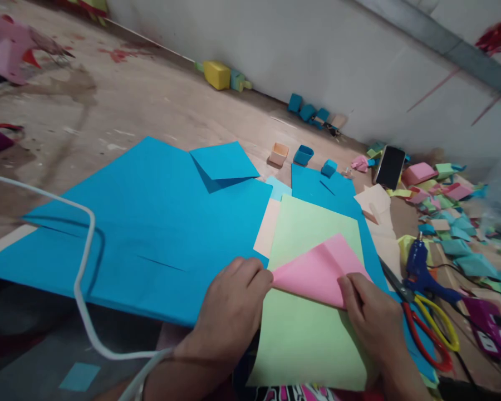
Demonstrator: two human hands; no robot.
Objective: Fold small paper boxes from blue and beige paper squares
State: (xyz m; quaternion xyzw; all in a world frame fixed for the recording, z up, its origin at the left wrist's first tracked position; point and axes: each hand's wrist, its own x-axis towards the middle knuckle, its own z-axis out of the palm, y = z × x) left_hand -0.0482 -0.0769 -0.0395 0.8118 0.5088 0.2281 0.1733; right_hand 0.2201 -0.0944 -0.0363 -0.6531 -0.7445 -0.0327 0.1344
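A folded piece of pink paper is held between my two hands, its peak pointing away from me. My left hand pinches its left corner with curled fingers. On the right side, my right hand grips the lower edge between thumb and fingers. Beneath the pink piece lies a light green sheet, its near end curling off the table edge. Large blue sheets spread to the left, with a smaller folded blue piece on top. Scissors with red and yellow handles lie just right of my right hand.
A blue glue gun and a purple power strip sit at right, beside a pile of paper scraps and a phone. Small paper boxes stand behind. A white cable crosses the left; a pink glue gun is far left.
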